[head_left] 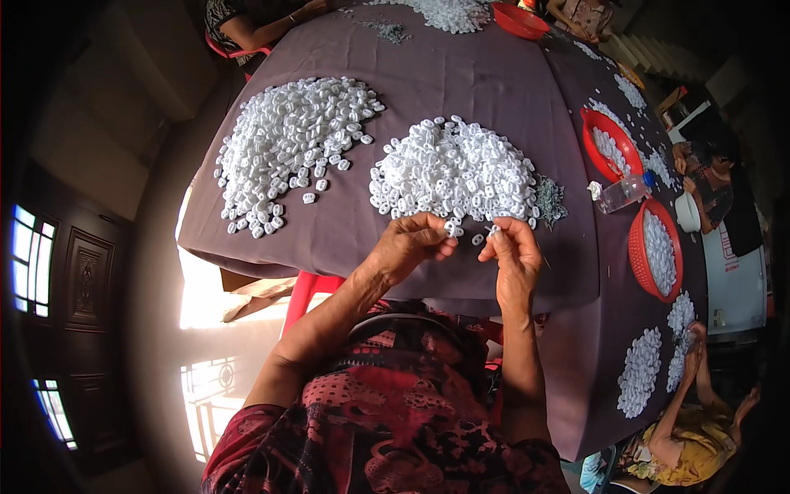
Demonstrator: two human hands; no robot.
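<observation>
Pinching a small white plastic piece [452, 228] between the thumb and fingertips of my left hand [409, 243], I hold it just above the near edge of the purple-grey tablecloth [485, 82]. My right hand [512, 251] is curled close beside it, fingertips pressed together on something too tiny to make out, perhaps one of the thin grey metal bits [550, 200] heaped just right of the nearer white pile [454, 171]. Both hands meet directly below that pile, probably so fresh pieces stay within easy reach, while a second white pile [288, 144] lies apart to the left.
</observation>
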